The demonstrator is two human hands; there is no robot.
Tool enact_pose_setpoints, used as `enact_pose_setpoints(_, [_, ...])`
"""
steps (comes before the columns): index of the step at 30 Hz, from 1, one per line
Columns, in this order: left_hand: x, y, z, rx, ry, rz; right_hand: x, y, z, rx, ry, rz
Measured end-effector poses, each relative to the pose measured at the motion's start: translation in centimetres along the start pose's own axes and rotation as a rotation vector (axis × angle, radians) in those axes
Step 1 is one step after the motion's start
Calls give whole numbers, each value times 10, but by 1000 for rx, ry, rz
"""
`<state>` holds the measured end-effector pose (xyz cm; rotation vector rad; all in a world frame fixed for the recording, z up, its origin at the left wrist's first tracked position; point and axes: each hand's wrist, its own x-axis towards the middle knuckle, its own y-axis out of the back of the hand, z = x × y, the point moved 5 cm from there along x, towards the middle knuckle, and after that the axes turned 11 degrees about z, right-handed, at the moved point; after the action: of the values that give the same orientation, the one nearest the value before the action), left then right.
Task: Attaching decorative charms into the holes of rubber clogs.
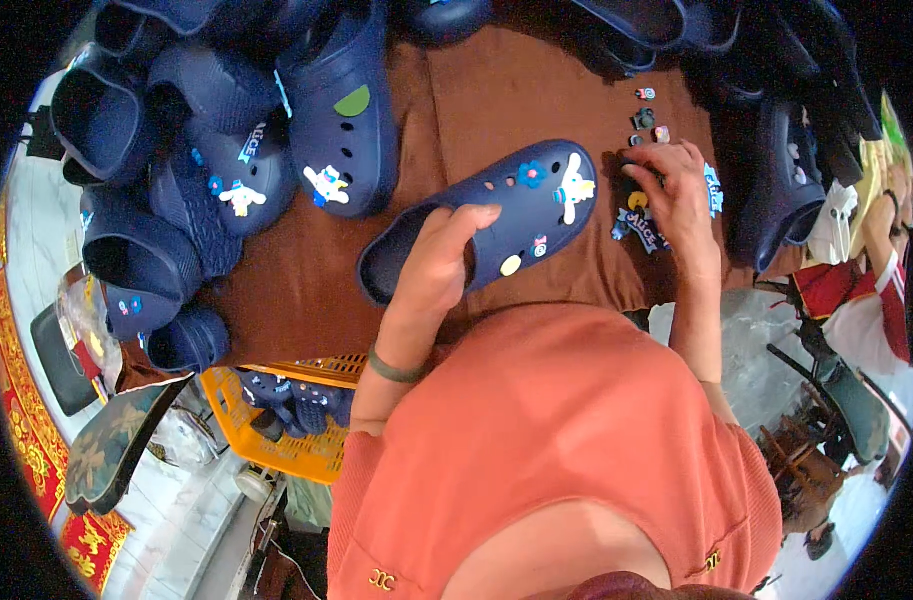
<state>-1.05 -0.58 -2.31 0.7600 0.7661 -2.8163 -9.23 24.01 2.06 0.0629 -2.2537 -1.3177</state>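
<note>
left hand holds a navy clog over the middle of the brown surface, toe toward the far right, heel opening toward the near left. grip is clamped on the clog's side near the heel, thumb across the upper, other fingers under & hidden. the clog already has charms pushed into its holes: a white cartoon figure, a blue flower, a yellow disc.

right hand is down by the right edge of the surface, fingers curled together on a small dark charm with a yellow bit; looks pinched, tho fingertips partly cover it. just beside it lie loose charms, incl a blue lettered strip, w/ a few tiny ones further toward the far edge.

more navy clogs are piled at the far left corner & along the far right edge. a yellow crate sits below the near left edge.

handling, as a guess: clog looks like light foam, bendy but holds shape, not fragile, a bit slick. best held by the side wall or heel rim, as now, so the holed top stays free. charms are small, rubbery, easy to drop; pinch by the edges.
</note>
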Motion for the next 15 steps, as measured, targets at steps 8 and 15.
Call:
enact_pose_setpoints(8, [10,-7,2,-280,44,29,37,-11,-72,486,120,-52])
enact_pose_setpoints(15, [-5,9,16,-78,-333,162,57,-26,-125,274,535,76])
